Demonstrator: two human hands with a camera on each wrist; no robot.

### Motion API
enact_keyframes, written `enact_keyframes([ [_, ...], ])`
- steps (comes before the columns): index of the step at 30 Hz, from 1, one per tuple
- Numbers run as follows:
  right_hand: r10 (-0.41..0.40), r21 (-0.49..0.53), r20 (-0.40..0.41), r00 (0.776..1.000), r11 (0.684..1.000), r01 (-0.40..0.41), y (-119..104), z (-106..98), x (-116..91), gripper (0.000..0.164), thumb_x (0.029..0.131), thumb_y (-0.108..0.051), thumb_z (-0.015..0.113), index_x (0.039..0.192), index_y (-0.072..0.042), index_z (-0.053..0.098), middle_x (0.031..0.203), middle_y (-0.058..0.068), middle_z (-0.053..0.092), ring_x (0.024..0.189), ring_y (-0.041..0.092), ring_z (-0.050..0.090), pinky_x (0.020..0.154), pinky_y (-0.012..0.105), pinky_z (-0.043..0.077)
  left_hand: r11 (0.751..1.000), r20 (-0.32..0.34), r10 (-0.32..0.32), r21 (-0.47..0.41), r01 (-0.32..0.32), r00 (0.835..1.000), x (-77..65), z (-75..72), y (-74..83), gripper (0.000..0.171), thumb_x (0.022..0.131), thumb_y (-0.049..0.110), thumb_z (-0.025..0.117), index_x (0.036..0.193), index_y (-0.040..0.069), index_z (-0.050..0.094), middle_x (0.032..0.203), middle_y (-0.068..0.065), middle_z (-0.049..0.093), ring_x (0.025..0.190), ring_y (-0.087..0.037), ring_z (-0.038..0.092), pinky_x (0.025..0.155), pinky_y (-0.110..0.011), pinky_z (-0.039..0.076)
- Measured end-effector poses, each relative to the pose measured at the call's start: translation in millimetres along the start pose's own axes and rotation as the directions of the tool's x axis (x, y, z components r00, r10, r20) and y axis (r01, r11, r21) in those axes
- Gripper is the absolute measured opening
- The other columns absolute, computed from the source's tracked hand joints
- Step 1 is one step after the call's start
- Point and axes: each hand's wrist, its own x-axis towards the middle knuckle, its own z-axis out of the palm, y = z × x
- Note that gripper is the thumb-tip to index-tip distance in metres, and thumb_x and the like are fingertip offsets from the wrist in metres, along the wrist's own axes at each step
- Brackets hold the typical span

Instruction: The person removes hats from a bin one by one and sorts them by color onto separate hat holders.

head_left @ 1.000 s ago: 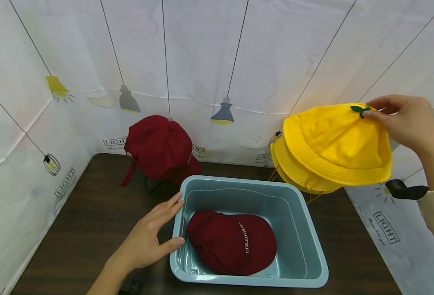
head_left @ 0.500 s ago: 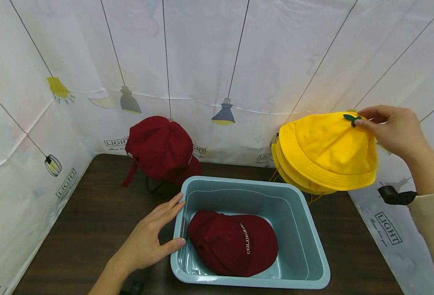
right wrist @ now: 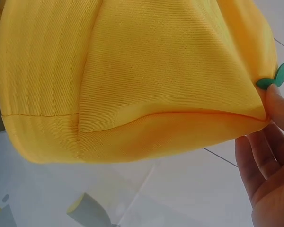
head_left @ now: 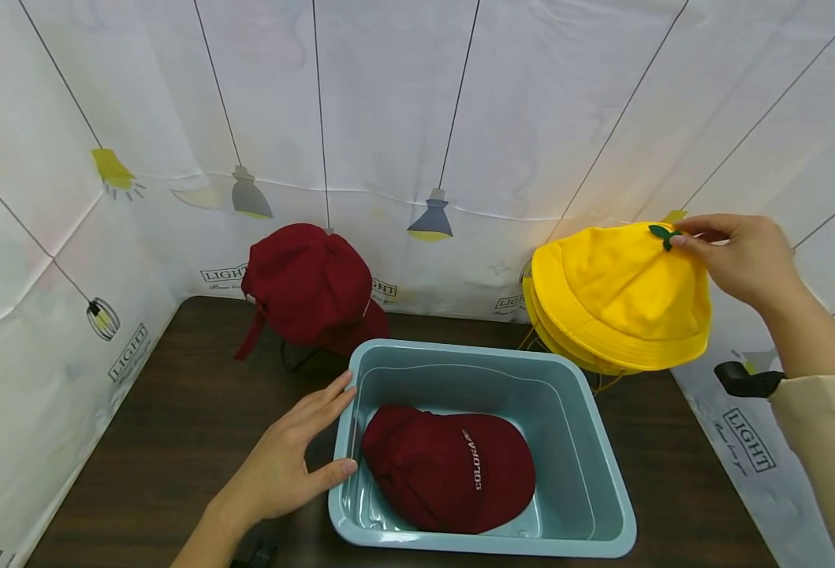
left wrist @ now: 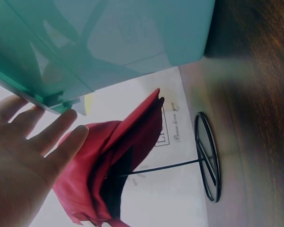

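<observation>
With thumb and fingers, my right hand [head_left: 747,256] pinches the top of a yellow bucket hat [head_left: 623,292], right by its green leaf trim [right wrist: 272,78]. Under that hat more yellow brim shows, with thin cords hanging below. My left hand [head_left: 285,450] rests on the left rim of a light blue plastic basin [head_left: 481,546], its fingers spread and fairly straight. Inside the basin lies a dark red baseball cap [head_left: 452,473] with white lettering. In the left wrist view, the fingers of my left hand [left wrist: 33,146] lie along the basin's edge.
Behind the basin, at left, a second dark red cap [head_left: 307,284] hangs on a black wire stand [left wrist: 208,158]. A dark wooden table [head_left: 140,442] lies beneath everything. White cloth printed with lamps [head_left: 389,95] encloses the back and sides.
My right hand has moved left and down with the yellow bucket hat, bringing it over the other yellow brim. The left hand, the basin and the red caps stay put.
</observation>
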Motion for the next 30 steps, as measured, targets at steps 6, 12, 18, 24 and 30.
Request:
enact_keyframes([
  [6, -0.007, 0.028, 0.021, 1.0, 1.0, 0.006, -3.6, 6.3, 0.0, 0.047, 0.108, -0.032, 0.059, 0.135, 0.007, 0.064, 0.127, 0.035, 0.06, 0.111, 0.048, 0.053, 0.059, 0.006, 0.035, 1.0, -0.001, 0.0, 0.001, 0.0, 1.0, 0.0, -0.3, -0.6, 0.078, 0.094, 0.034, 0.077, 0.161, 0.012, 0.043, 0.171, -0.001, 0.031, 0.148, -0.024, 0.042, 0.105, -0.066, 0.047],
  [12, -0.019, 0.036, 0.026, 1.0, 0.999, 0.018, -0.8, 11.2, -1.3, 0.045, 0.108, -0.028, 0.059, 0.133, 0.009, 0.064, 0.127, 0.037, 0.06, 0.11, 0.048, 0.054, 0.059, 0.003, 0.034, 1.0, 0.0, -0.004, -0.003, 0.004, 1.0, 0.0, -0.7, -1.1, 0.078, 0.094, 0.032, 0.077, 0.161, 0.012, 0.043, 0.171, 0.0, 0.03, 0.148, -0.024, 0.042, 0.104, -0.066, 0.047],
  [18, -0.024, 0.035, 0.036, 0.999, 0.999, 0.023, 1.7, 11.5, -3.3, 0.046, 0.108, -0.028, 0.059, 0.133, 0.01, 0.064, 0.127, 0.037, 0.06, 0.108, 0.048, 0.054, 0.058, 0.004, 0.035, 1.0, -0.002, 0.001, -0.004, -0.001, 1.0, 0.0, -0.4, -1.0, 0.078, 0.094, 0.033, 0.077, 0.161, 0.012, 0.043, 0.171, 0.0, 0.03, 0.148, -0.024, 0.042, 0.105, -0.066, 0.047],
  [24, -0.019, 0.025, 0.039, 0.999, 1.0, 0.018, -0.8, 13.8, -3.9, 0.044, 0.107, -0.027, 0.061, 0.133, 0.009, 0.065, 0.125, 0.037, 0.061, 0.106, 0.047, 0.054, 0.058, 0.005, 0.036, 1.0, -0.002, 0.003, -0.003, -0.003, 1.0, 0.1, 0.6, -2.1, 0.078, 0.095, 0.035, 0.076, 0.161, 0.012, 0.042, 0.171, 0.0, 0.031, 0.148, -0.024, 0.041, 0.105, -0.066, 0.047],
  [30, -0.004, 0.038, 0.035, 0.999, 0.999, 0.003, -3.8, 14.8, -4.8, 0.043, 0.107, -0.027, 0.061, 0.133, 0.008, 0.065, 0.125, 0.035, 0.061, 0.106, 0.045, 0.054, 0.059, 0.005, 0.036, 1.0, -0.005, 0.005, -0.01, -0.005, 1.0, 0.0, 0.6, -0.8, 0.079, 0.094, 0.033, 0.077, 0.161, 0.013, 0.042, 0.171, 0.0, 0.031, 0.148, -0.025, 0.042, 0.105, -0.067, 0.046],
])
